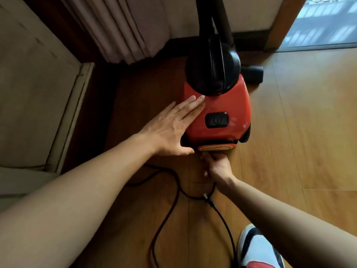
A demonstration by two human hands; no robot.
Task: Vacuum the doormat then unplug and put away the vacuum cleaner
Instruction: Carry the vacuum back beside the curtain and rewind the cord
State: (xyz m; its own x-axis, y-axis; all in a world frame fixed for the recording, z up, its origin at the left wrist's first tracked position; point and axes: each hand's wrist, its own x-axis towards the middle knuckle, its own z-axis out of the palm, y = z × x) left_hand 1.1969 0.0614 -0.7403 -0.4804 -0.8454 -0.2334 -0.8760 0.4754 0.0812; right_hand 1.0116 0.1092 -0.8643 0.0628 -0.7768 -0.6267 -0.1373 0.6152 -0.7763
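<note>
With the plug (208,198) loose on the floor (289,132), cord stowing seems underway: left hand (170,126) spread flat on the vacuum cleaner (222,105), right hand (217,167) gripping the cord (153,248), which next needs feeding in.

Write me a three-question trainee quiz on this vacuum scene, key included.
1. True or false: the left hand lies flat on the red vacuum cleaner.
2. Where is the right hand? A) on the power button; B) low at the vacuum's rear end, fingers curled; C) on the curtain.
3. Fill in: the black cord lies in loops on the wooden ____.

Key: 1 true; 2 B; 3 floor.
</note>
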